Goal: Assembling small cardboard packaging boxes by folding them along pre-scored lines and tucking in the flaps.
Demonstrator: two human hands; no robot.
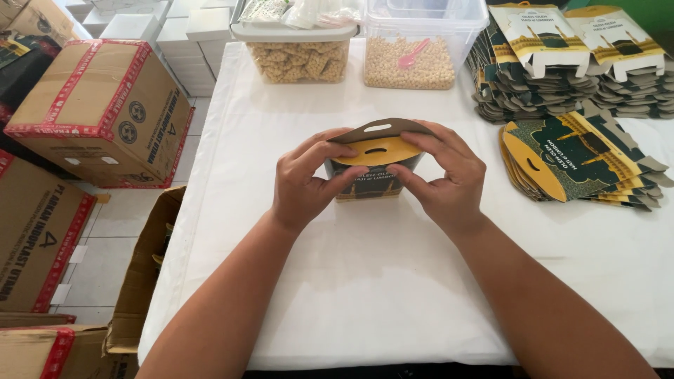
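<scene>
Both forearms reach in from the near edge of the desk [365, 281] and meet over its middle. The left hand [302, 182] curls around the left end of a small gift box [372, 168], thumb on the front face, fingers bent over the top flap. The right hand [446, 179] mirrors it on the right end, index finger lying along the upper flap and thumb pressing the front lower corner. Each grip is pinched on the box, not spread.

The box stands upright on the desk, its long axis running left to right, parallel to the near edge. Its dark green printed front faces the person; the yellow inner flap and the brown slotted handle flap point up and away toward the far edge. The box sits between the 2 hands, touching both.

At the right edge lies a fanned pile of flat boxes [583, 158], with taller stacks [562, 63] in the far right corner. 2 clear tubs [365, 49] of snacks stand at the far edge. Cardboard cartons [105, 105] sit on the floor to the left.
</scene>
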